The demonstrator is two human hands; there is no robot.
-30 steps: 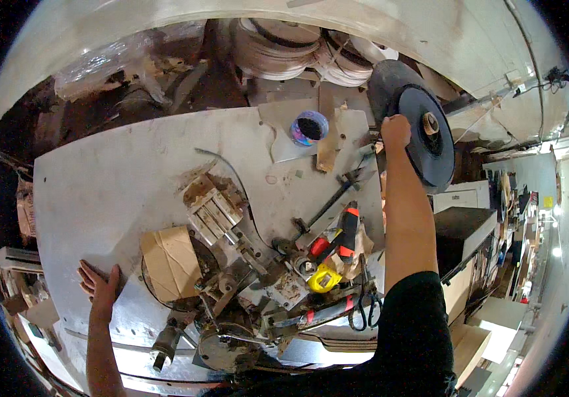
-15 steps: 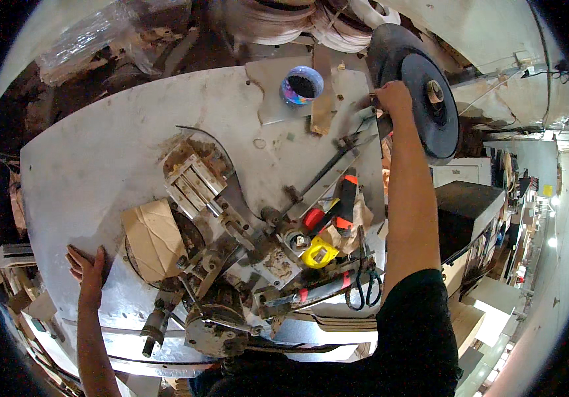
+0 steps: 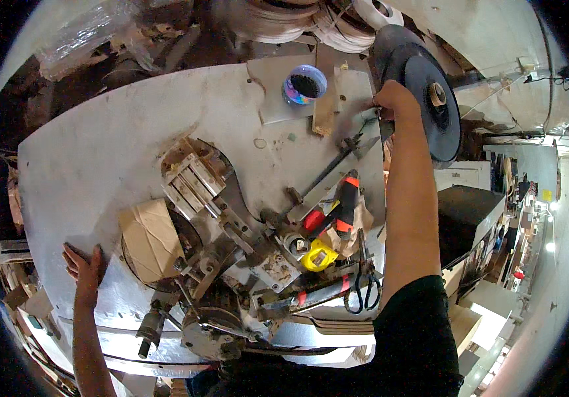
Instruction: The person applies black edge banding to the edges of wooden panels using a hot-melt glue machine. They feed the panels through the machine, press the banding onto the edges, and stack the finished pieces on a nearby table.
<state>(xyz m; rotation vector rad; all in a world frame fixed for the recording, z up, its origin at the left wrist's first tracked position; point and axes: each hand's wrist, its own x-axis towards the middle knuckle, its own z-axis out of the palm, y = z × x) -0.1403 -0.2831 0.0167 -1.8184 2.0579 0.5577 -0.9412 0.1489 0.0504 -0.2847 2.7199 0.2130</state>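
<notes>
My left hand (image 3: 85, 266) lies with spread fingers on the metal tabletop (image 3: 59, 198) at the left, holding nothing. My right arm reaches to the far right, where my right hand (image 3: 395, 99) is closed beside a large black reel (image 3: 423, 92) at the table's edge. What its fingers hold, if anything, is hidden. Nearest to it on the table is a blurred grey fitting (image 3: 368, 119) at the end of a dark bar. Between my hands stands a grimy metal machine (image 3: 195, 182) with guide blocks, and a piece of cardboard (image 3: 152, 239) covers its round part.
Right of the machine lie a yellow tape measure (image 3: 319, 255), an orange-and-black tool (image 3: 345, 202) and black-handled scissors (image 3: 364, 291). A blue tub (image 3: 305, 85) of dark material stands on cardboard at the back. Coiled white rolls (image 3: 271, 20) are beyond the table.
The view has shifted slightly. The thin dark strip end that stuck out left past the machine's top no longer shows there. My right hand remains by the reel; my left stays flat.
</notes>
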